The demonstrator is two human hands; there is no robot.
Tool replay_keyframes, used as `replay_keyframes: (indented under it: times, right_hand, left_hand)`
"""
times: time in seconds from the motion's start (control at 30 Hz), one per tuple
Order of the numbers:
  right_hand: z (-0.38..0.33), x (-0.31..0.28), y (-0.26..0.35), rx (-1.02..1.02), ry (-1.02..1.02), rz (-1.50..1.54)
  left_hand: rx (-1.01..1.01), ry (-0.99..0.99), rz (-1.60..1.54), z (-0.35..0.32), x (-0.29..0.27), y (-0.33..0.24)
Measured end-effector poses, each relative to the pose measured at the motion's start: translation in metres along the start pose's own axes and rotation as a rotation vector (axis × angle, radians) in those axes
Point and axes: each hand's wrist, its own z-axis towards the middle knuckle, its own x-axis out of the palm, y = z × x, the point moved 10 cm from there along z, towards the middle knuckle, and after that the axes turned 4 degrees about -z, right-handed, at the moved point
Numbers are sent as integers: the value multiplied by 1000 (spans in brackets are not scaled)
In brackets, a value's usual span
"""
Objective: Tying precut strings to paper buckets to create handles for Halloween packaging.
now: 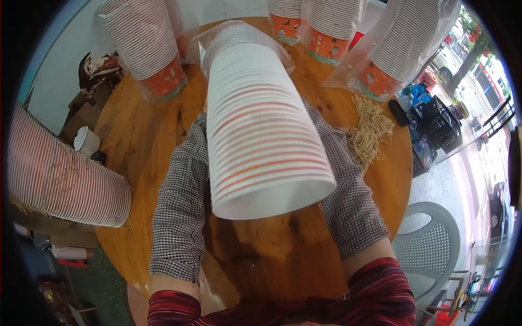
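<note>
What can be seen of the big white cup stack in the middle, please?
The white cup stack shows many nested, paper-looking cups with close, ridged rims, some with orange bands. It slants over the wooden table, slightly blurred, the nearest cup's open mouth toward the wearer. Clear plastic surrounds the far end. Checked sleeves flank it; any hand contact is hidden.

Seemingly a streetside shop: stacked tubs [261,125], cars [497,204] outside.

nested stack of white round tubs with orange bands [266,136], open end nearest | black-and-white checked fabric sleeves [179,212] alongside, hands hidden | round brown wooden table [133,157] below | tangled beige string [372,130] at right
</note>
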Motion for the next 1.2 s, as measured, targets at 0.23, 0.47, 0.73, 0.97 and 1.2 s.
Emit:
replay_keyframes:
  times: [0.23, 0.47, 0.73, 0.97, 1.2]
  right_hand:
    - [-47, 17, 101, -650, -311, -857]
    - [-130, 12, 97, -87, -295, -629]
    - [-317, 11, 150, -296, -159, -502]
    - [-401, 5, 70, -365, -361, -555]
    - [-431, 52, 56, -513, -191, -886]
  left_hand:
    - [32, -83, -53, 32, -16, -35]
    - [-43, -205, 459, -24, -42, -72]
    - [501, -374, 514, -269, 26, -125]
    - [191, 1086, 847, -469, 291, -51]
    - [677, 1232, 707, -580, 430, -114]
